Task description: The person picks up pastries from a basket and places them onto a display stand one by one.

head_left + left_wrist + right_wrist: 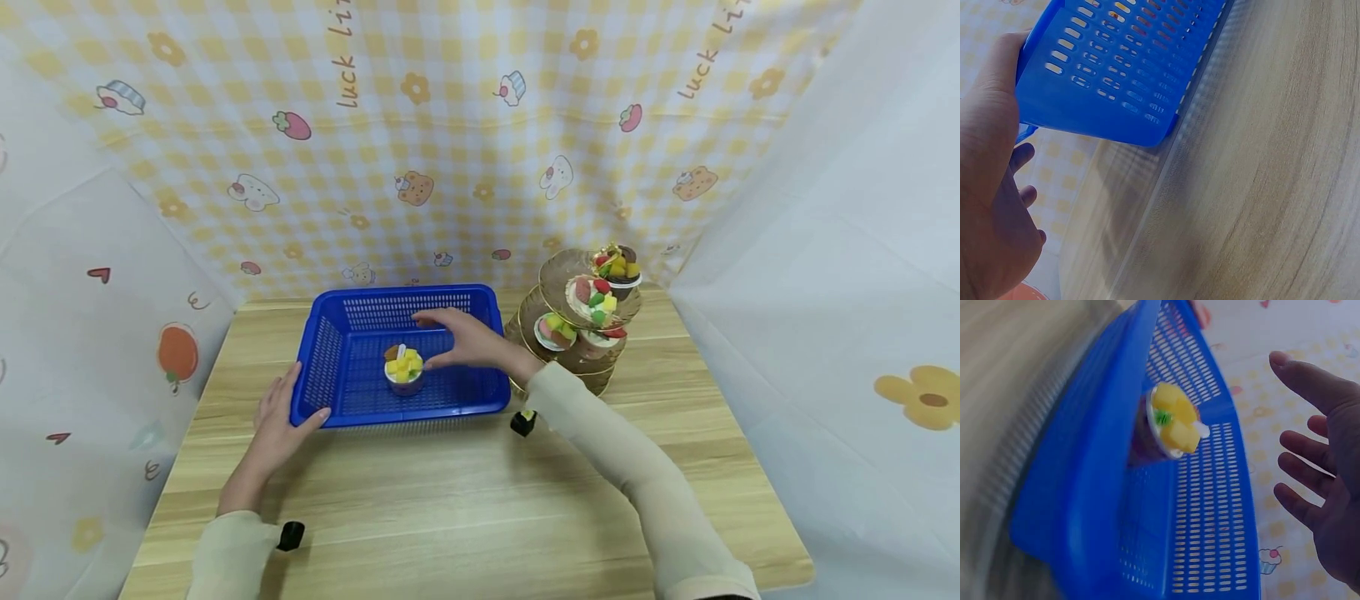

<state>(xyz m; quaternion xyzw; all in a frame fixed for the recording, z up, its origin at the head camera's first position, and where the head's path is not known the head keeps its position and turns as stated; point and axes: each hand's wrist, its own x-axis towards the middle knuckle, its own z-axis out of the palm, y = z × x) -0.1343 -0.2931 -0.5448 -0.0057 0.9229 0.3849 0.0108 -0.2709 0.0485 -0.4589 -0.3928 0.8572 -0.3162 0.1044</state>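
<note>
A blue plastic basket (431, 410) with slotted walls sits on the wooden table. My left hand (279, 421) holds its front left corner, the thumb by the front rim and the fingers along the left side. Inside the basket stands one small dessert cup (405, 377) topped with yellow cubes, a brown piece and a bit of green. My right hand (468, 337) hovers over the basket just right of this cup, thumb and fingers spread apart, holding nothing. In the right wrist view, a gap separates the hand (1329, 469) from the cup (1172, 422).
Right of the basket stands a tiered stand (525, 304) with gold rims, bearing several fruit-topped dessert cups, such as one on its top tier (592, 298). My right forearm passes in front of it. A yellow checked cloth (465, 150) hangs behind the table (450, 508).
</note>
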